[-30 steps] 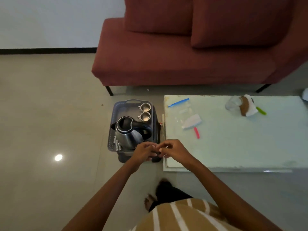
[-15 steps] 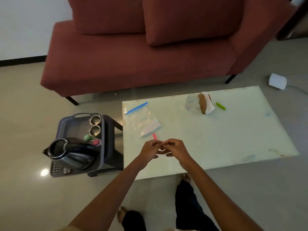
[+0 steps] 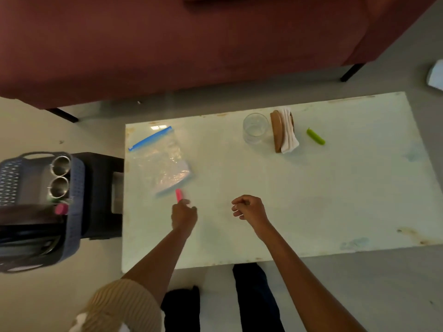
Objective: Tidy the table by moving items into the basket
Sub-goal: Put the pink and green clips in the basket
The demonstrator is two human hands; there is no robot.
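Basket (image 3: pixel 78 188) part-filled; your table (image 3: pixel 335 200) has five things left on it.
The basket sits on a dark stool (image 3: pixel 103 195) just beside the table's left edge and holds two metal cups (image 3: pixel 61 162), a dark kettle (image 3: pixel 26 233) and a small pink item (image 3: pixel 61 208). You have yet to move the zip bag (image 3: pixel 160 161), pink stick (image 3: pixel 178 195), glass (image 3: pixel 255 128), wooden holder with white cloth (image 3: pixel 284 131) and green stick (image 3: pixel 315 137). Your left hand (image 3: pixel 183 214) reaches the pink stick's near end; blur hides whether it pinches. Your right hand (image 3: pixel 249 209) hovers loosely curled, holding nothing.
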